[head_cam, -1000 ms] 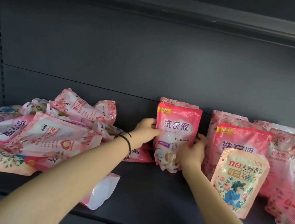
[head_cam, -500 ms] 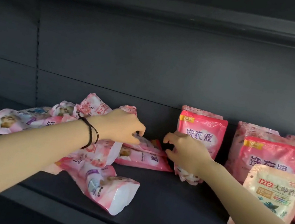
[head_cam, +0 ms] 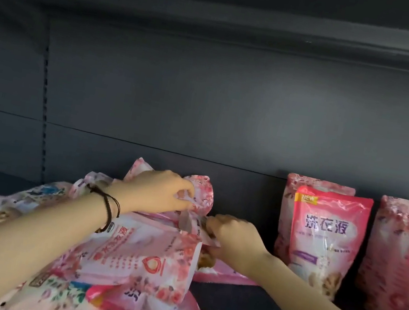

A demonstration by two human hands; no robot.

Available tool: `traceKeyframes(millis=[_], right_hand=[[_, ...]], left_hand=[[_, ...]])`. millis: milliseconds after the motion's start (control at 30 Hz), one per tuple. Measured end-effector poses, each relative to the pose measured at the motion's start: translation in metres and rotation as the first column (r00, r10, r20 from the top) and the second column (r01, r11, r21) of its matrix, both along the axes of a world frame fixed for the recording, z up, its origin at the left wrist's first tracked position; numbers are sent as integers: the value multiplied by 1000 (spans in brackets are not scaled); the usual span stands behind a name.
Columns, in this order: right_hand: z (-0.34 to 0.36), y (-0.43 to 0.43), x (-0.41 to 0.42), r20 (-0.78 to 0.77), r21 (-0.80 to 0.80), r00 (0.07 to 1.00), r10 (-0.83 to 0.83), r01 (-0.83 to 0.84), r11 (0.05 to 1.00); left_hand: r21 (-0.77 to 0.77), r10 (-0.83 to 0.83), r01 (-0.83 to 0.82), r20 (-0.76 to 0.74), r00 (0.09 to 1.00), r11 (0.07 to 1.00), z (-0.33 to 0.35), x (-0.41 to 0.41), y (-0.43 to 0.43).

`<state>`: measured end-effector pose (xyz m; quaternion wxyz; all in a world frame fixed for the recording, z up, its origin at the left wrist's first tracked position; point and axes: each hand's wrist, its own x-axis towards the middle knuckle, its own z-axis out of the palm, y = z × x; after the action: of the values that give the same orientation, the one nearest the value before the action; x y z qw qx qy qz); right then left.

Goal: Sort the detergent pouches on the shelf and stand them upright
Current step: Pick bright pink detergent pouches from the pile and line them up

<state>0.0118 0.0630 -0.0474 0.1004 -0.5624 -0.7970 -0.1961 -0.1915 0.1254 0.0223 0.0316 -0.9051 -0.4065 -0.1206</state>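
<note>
Head view: heap (head_cam: 142, 258) of pouches lies left on shelf (head_cam: 228, 299); upright pouches (head_cam: 325, 237) at right. Left hand (head_cam: 161, 193) fingers curled on crumpled floral pouch (head_cam: 203, 195); right hand (head_cam: 235, 238) fingers pinch pouch corner (head_cam: 190, 223). Step: extracting next pouch. Next: pull free, match design, stand upright.

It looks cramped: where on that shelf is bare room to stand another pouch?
Bare shelf lies between the heap of lying pouches and the upright pink pouch, and left of the heap. Crowded: the heap, gripped by left hand and right hand, and the right-end pouches.
</note>
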Motion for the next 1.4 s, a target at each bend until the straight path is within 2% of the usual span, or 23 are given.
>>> traceKeyframes(millis=[100,233,300,333,367,400,433,467,500,533,567,767,800,900,967,1033,1133,1167,1233,1267,1300,1333,1400], right_hand=[[-4,4,2,-72,101,997,8,0,995],[6,0,17,-270,197,958,-97,153,968],[18,-2,21,-406,284,913,-35,163,945],[25,-4,23,-461,334,887,20,152,930],[32,-6,23,-490,383,868,79,134,914],[39,-7,23,-502,424,855,131,112,899],[44,-9,23,-504,457,846,176,88,885],[48,-11,21,-501,483,838,216,64,874],[51,-13,19,-491,505,834,253,35,862],[53,-15,17,-472,527,833,288,4,850],[52,-17,16,-447,546,836,318,-27,837],[43,-22,19,-226,547,862,454,-274,791],[42,-23,20,-200,532,857,474,-311,788],[43,-29,23,-218,488,850,479,-330,808],[44,-34,24,-311,468,845,434,-261,844],[45,-42,25,-469,415,824,319,-113,903],[42,-57,33,-742,250,664,96,140,958],[42,-62,37,-823,167,568,25,200,965],[40,-72,45,-951,-100,273,-149,188,977],[40,-75,45,-951,-282,102,-291,99,954],[38,-77,43,-893,-448,-28,-449,-35,893],[34,-77,40,-814,-547,-108,-571,-187,816],[27,-70,31,-702,-530,-240,-671,-452,717]], left_hand=[[-132,-45,63,130,990,989,-9,5,13],[-249,-25,92,260,965,964,-12,18,23],[-292,40,61,328,944,954,-9,25,26],[-370,96,52,369,925,928,-7,29,27],[-511,174,69,413,894,857,-5,31,26],[-684,268,127,440,857,718,-2,33,26],[-825,358,220,445,821,521,1,33,27],[-898,434,310,426,794,313,3,32,28],[-904,494,399,420,762,152,3,30,30],[-876,540,480,429,724,53,3,29,30],[-847,567,532,439,697,3,2,28,30],[-759,564,647,503,655,-75,-13,27,18],[-756,575,654,518,634,-40,-13,27,17],[-768,588,619,581,563,166,-15,28,12],[-745,585,623,623,520,239,-17,32,5],[-701,579,660,666,469,272,-18,37,-3],[-623,586,721,719,374,304,-18,41,-10],[-595,591,739,733,338,315,-18,40,-12],[-536,612,776,749,254,333,-18,38,-14],[-507,619,789,756,213,347,-18,37,-15],[-479,616,801,766,183,358,-18,36,-17],[-454,606,815,779,165,361,-19,35,-20],[-394,550,852,821,156,346,-21,34,-28]])
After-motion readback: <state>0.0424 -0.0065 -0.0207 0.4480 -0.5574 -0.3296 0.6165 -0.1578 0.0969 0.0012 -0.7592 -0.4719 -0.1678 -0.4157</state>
